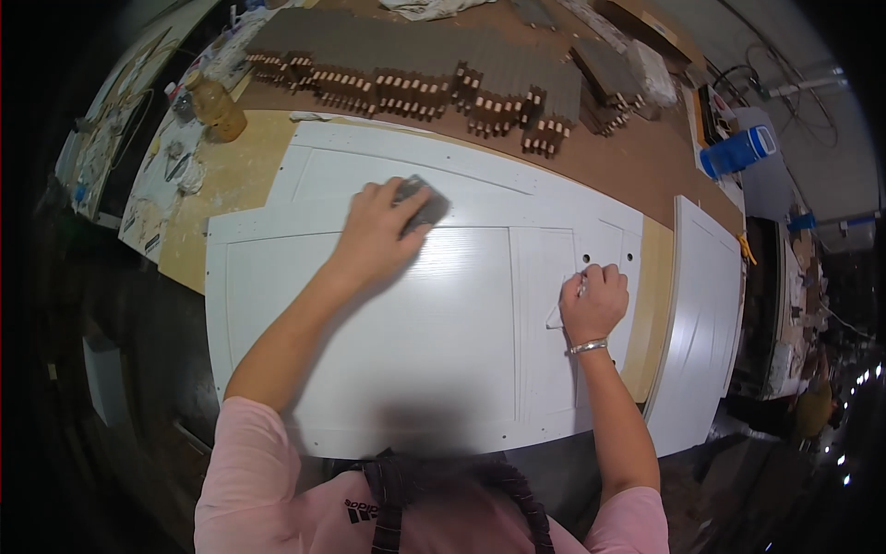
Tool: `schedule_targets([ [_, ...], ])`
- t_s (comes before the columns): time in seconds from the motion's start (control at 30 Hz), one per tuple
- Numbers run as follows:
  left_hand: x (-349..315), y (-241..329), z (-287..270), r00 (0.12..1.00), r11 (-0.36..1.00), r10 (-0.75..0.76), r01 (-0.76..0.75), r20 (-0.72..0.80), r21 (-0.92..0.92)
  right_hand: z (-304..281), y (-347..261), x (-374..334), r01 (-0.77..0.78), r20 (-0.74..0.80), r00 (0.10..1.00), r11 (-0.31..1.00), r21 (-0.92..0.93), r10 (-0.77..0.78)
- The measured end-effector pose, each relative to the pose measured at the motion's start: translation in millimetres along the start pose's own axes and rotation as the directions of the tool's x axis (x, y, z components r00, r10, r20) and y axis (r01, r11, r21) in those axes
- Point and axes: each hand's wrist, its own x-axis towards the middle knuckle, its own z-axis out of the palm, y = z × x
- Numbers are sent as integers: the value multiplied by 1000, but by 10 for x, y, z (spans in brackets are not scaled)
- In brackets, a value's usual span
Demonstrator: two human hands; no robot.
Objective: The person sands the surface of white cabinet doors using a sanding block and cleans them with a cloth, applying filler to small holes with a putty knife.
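Observation:
A white panelled door [369, 314] lies flat before me, and another white panel [323, 175] shows just beyond it. My left hand [378, 226] is closed round a dark grey block, which looks like a sanding sponge [426, 198], pressed on the white surface near the far edge of the front door. The block is slightly blurred. Further right, my right hand [595, 300] is closed in a bunch over the door's narrower panels. From its fingers pokes a piece of white cloth or paper [555, 319], touching the door. Two dark round holes [586, 258] lie just beyond this hand.
Brown slats with pale ends [406, 65] are stacked across the back. An amber jug [217, 106] stands at the far left, and a blue bottle [738, 150] at the far right. Another white door [697, 323] lies along the right side.

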Motion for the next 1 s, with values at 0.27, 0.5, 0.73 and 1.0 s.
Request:
schedule_targets([
  [0.27, 1143, 1010, 854, 937, 958, 263, -227, 229, -175, -50, 21, -28, -52, 34, 998, 997, 55, 50],
  [0.5, 1264, 1563, 1224, 886, 906, 416, -385, 204, -175, -58, -39, -2, -68, 93, 994, 994, 83, 61],
  [0.73, 1344, 1135, 1043, 956, 952, 147, -67, 255, -298, -80, 46, -44, -100, 158, 984, 992, 72, 88],
  [1.0, 1367, 1295, 844, 938, 995, -43, 8, 344, 103, -71, 90, -40, -94, 123, 989, 994, 46, 88],
])
